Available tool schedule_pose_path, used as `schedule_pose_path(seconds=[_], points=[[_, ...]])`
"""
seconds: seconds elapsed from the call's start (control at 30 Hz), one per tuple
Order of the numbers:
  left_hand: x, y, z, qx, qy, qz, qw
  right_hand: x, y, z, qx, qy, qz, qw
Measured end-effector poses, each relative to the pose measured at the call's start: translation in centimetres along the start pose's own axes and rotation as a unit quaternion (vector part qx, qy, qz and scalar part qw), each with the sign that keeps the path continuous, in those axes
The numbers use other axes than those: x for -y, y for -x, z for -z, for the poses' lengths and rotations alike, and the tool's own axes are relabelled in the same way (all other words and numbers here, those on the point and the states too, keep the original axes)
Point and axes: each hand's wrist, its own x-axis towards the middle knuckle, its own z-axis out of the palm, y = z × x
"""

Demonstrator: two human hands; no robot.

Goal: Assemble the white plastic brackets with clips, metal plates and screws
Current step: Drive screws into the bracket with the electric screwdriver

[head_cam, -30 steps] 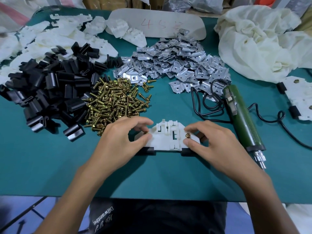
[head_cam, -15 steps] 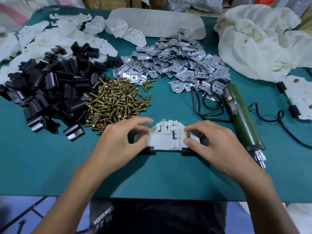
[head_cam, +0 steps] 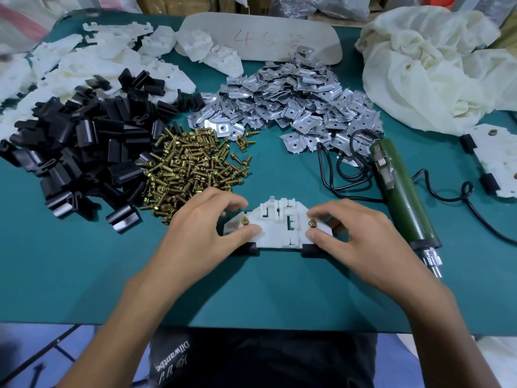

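Matte white plastic bracket (head_cam: 279, 228), stepped and slotted, flat on green table (head_cam: 251, 292) near front edge; brass screw (head_cam: 312, 224) in each wing, glossy black clips (head_cam: 310, 252) at lower corners; ends pinched by left hand (head_cam: 195, 239), right hand (head_cam: 361, 239)

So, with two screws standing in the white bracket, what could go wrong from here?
1. The left screw and right screw seem only seated in the white bracket, heads raised; a nudge from the left hand or right hand may tip one out.
2. The screwdriver lies to the right, its cable looped against the metal plates; lifting it could drag plates toward the work.
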Motion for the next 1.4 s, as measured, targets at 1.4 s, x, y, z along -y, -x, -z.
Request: schedule_pose_path(seconds=[1.4], points=[[-1.9, -8.0, -6.3, 0.045, -0.120, -0.078, 0.989, 1.0, -5.7, 5.8, -0.255, -0.650, -0.052, 0.714]])
